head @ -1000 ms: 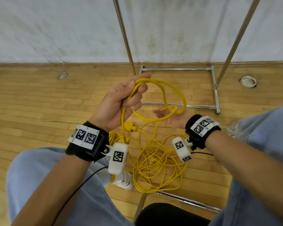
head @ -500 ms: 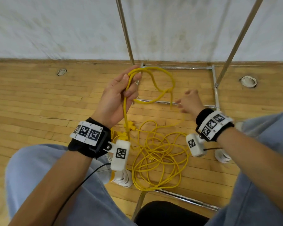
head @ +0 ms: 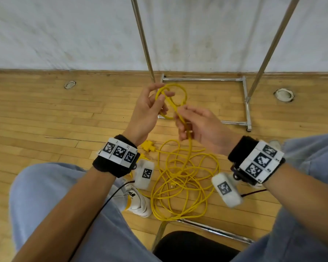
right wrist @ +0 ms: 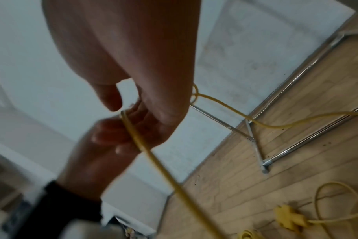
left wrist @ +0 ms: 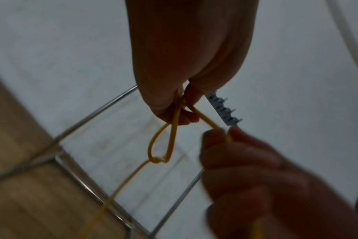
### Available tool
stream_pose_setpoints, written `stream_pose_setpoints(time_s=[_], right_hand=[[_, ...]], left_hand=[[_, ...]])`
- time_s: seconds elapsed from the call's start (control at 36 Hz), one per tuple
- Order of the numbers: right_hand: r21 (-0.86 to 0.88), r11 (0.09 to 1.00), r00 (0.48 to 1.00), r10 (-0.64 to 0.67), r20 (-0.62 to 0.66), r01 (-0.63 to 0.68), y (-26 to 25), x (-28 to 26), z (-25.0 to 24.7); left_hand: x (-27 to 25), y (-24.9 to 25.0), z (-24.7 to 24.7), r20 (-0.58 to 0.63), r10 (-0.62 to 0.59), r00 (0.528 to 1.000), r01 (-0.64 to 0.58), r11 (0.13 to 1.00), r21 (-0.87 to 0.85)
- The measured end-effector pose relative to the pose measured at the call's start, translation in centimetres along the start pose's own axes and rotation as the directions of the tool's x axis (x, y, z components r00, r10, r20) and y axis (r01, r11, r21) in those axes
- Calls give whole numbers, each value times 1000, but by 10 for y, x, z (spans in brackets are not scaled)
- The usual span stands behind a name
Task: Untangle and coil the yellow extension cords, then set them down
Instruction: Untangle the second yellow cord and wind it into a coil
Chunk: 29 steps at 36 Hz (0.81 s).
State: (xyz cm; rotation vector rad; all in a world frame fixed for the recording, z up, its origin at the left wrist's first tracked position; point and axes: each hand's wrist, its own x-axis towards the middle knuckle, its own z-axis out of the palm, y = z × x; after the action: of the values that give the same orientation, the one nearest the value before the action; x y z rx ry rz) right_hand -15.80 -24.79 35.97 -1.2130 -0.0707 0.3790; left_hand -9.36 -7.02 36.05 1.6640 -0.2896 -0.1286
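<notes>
Still pretty early on this one: the left hand point(head: 148, 112) is pinching a small loop point(head: 175, 97) of the yellow cord point(head: 186, 178), and the right hand point(head: 201, 127) is gripping the strand running down from it, but most of the cord is lying in a messy pile on the floor point(head: 45, 118) by the plug point(head: 148, 145). Nothing's looking coiled or set down yet. The left wrist view is showing a little knot point(left wrist: 158, 160) at the loop's end, which the head view is barely showing.
</notes>
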Motion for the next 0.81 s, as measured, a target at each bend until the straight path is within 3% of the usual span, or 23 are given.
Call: stream_pose_setpoints(time_s=[0.08,0.17,0.25,0.31,0.36,0.44,0.47,0.53,0.58,0.64,0.72,0.81], right_hand=[[-68,995,995,-78,-66,73,-13,1,-14],[-50,992,990,-116,-82,113,-20,0,-25],[-14,987,980,-160,-116,160,-30,-2,-29],[-17,979,971,-202,-127,202,-37,-3,-31],[-35,970,958,-245,-148,242,-45,-4,-34],[-84,948,929,-316,-190,306,-57,-8,-42],[-106,941,919,-337,-205,321,-61,-10,-45],[-153,928,901,-368,-230,340,-69,-13,-53],[-207,919,888,-382,-254,336,-75,-14,-61],[-257,918,885,-369,-282,301,-75,-15,-67],[-297,925,887,-330,-324,236,-68,-15,-73],[-303,932,890,-302,-343,200,-66,-15,-76]], left_hand=[[0,-10,6,17,-151,988,147,978,148],[-10,-22,20,71,-374,925,337,891,306],[-26,-42,41,264,-474,840,333,835,439],[-38,-55,56,502,-467,728,236,858,456],[-52,-60,72,690,-468,552,205,879,431],[-66,-89,90,790,-507,344,12,844,536],[-69,-104,92,778,-539,323,-93,800,592],[-74,-137,84,680,-635,367,-249,637,730],[-78,-160,71,549,-719,427,-277,473,836],[-78,-170,60,460,-772,438,-242,391,888],[-73,-163,59,471,-788,396,-235,408,882],[-81,-147,74,646,-727,232,-152,629,762]])
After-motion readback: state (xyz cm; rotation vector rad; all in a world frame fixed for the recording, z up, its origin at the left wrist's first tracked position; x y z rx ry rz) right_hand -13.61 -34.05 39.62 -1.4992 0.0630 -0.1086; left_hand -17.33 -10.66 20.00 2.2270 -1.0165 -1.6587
